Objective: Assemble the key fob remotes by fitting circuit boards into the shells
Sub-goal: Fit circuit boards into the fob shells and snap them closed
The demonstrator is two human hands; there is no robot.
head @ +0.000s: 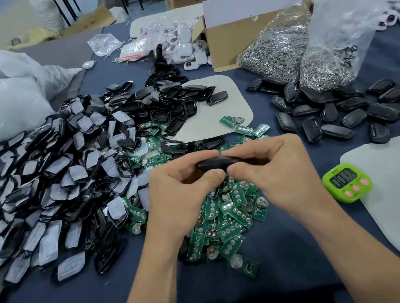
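Here the black fob (217,162) sits squarely between the two hands, lifted just above the heap of green circuit boards (227,225). It is seen edge-on, with its long axis running left to right across the body. The left hand (187,195) pinches its left end and the right hand (273,173) pinches its right end. Each thumb is on the near edge and the fingers curl over the far edge, so neither hand is nearer than the other. Whether a board is already inside cannot be told, since only the dark edge shows. To my eye this is the squeeze that snaps the two halves shut (the seam faces the camera, which suits an inward press from both ends).

The pile of open shells (54,179) lies to the left on the dark blue cloth (288,255). The closed black fobs (344,112) lie to the right, well apart from the hands. If the piece goes there once closed, the right hand has the shorter reach. A green timer (346,183) stands near the right wrist, and bags of metal rings (279,44) sit farther back.
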